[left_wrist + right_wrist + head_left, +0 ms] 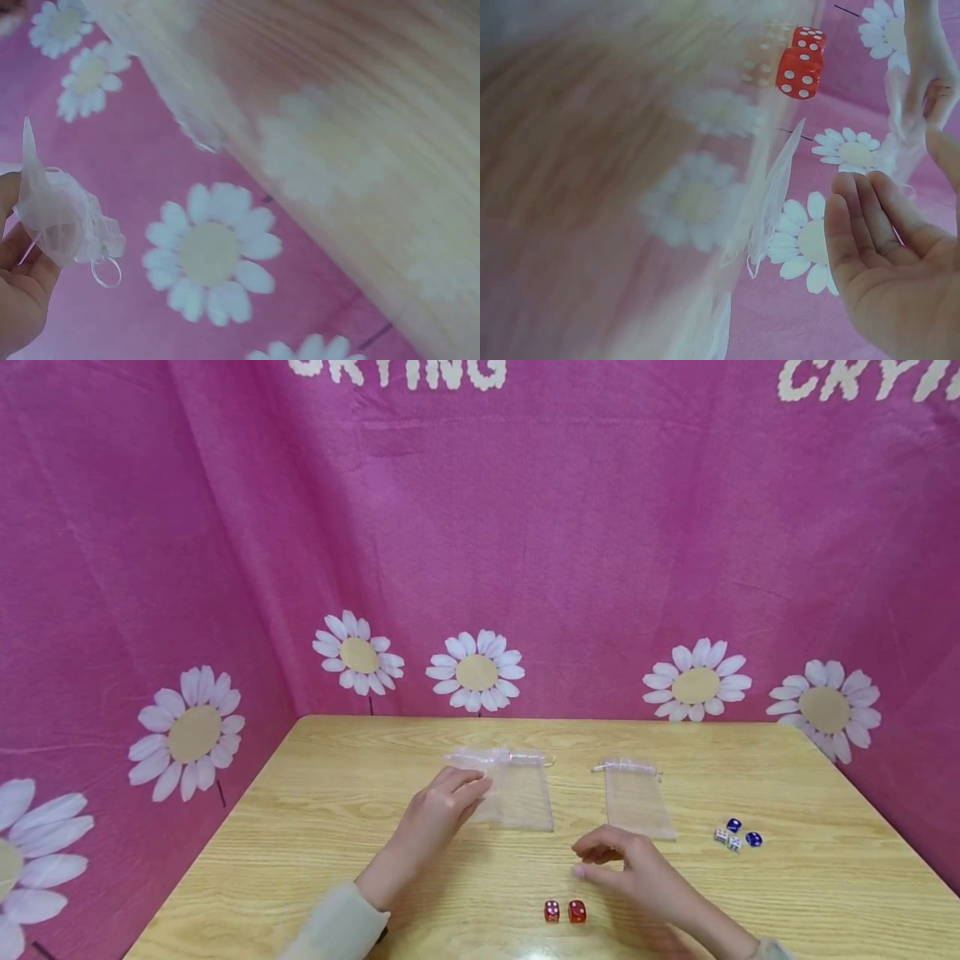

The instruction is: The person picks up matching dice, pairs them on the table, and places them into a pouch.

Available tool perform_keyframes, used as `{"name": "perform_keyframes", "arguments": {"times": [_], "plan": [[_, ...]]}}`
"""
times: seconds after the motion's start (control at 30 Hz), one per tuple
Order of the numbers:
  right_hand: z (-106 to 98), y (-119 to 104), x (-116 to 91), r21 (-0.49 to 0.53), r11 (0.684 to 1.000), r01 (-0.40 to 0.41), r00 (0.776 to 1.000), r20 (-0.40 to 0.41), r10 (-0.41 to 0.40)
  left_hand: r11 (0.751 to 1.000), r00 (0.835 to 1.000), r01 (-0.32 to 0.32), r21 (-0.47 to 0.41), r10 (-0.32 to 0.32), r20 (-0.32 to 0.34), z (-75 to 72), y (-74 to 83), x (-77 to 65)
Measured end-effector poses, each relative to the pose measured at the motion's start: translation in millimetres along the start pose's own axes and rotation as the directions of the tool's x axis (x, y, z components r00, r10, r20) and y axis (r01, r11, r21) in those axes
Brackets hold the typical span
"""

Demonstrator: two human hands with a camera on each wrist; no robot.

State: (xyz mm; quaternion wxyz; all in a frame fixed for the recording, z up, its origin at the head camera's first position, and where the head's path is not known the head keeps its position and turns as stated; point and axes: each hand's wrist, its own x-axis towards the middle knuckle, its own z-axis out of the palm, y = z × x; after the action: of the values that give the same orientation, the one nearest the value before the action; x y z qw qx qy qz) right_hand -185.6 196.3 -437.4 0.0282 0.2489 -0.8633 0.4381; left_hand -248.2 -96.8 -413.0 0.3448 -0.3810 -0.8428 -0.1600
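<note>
"What do the left fingers have?"

"The left hand (444, 802) pinches a bag (64, 217) between thumb and fingers, a cord loop hanging from it."

"And the right hand (637, 864)?"

"It holds nothing; the thumb stands apart from gently curved fingers."

"Which way does the held bag lie?"

"Around three o'clock from the left fingertips, probably; seen from the head, it blends with a second bag (525, 802), so its long axis cannot be told."

"What is nearest the right fingertips?"

"The red dice (577, 912), side by side at six to seven o'clock, and that hand is much the nearer."

"Farther out?"

"A third bag (641, 806) lies at twelve o'clock from the right hand, long axis near twelve to six; blue dice (753, 839) and white dice (734, 843) cluster near three."

"Their look?"

"The bags are sheer, pale pink, with drawstrings; the red dice are glossy, white-dotted."
</note>
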Motion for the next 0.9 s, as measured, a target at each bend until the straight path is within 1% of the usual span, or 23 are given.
{"name": "perform_keyframes", "arguments": {"times": [0.1, 0.17, 0.27, 0.37, 0.47, 0.6, 0.73, 0.8, 0.9], "plan": [[0.6, -1.1, 2.7, 0.044, 0.999, -0.022, 1.000, -0.020, 0.023, 0.998, 0.997, -0.062, 0.023, 0.063, -0.041, -1.5, 11.5, 4.2], [1.0, -2.3, 4.4, 0.078, 0.996, -0.052, 0.998, -0.023, 0.054, 0.994, 0.992, -0.102, 0.047, 0.105, -0.064, -2.0, 18.5, 6.2], [1.4, -4.8, 6.6, 0.135, 0.986, -0.097, 0.995, -0.019, 0.100, 0.985, 0.983, -0.154, 0.080, 0.161, -0.093, -2.3, 27.8, 8.0], [0.3, -8.0, 9.2, 0.202, 0.971, -0.125, 0.991, -0.016, 0.131, 0.975, 0.970, -0.199, 0.101, 0.210, -0.120, -2.2, 35.9, 9.0], [-1.5, -11.1, 12.1, 0.274, 0.950, -0.150, 0.987, -0.010, 0.159, 0.968, 0.962, -0.227, 0.108, 0.240, -0.132, -2.7, 43.6, 9.6], [-2.7, -14.2, 16.0, 0.362, 0.915, -0.179, 0.982, 0.007, 0.189, 0.965, 0.957, -0.244, 0.099, 0.256, -0.138, -3.5, 53.0, 11.2], [-0.8, -15.4, 20.5, 0.482, 0.857, -0.182, 0.982, 0.038, 0.187, 0.955, 0.943, -0.274, 0.118, 0.290, -0.163, -1.9, 59.8, 12.5], [0.5, -15.6, 22.4, 0.557, 0.811, -0.181, 0.982, 0.062, 0.177, 0.945, 0.933, -0.295, 0.141, 0.317, -0.172, -0.4, 62.6, 12.5], [1.1, -16.7, 24.2, 0.662, 0.727, -0.181, 0.983, 0.099, 0.155, 0.928, 0.918, -0.325, 0.180, 0.355, -0.174, 2.1, 66.9, 12.2]]}}
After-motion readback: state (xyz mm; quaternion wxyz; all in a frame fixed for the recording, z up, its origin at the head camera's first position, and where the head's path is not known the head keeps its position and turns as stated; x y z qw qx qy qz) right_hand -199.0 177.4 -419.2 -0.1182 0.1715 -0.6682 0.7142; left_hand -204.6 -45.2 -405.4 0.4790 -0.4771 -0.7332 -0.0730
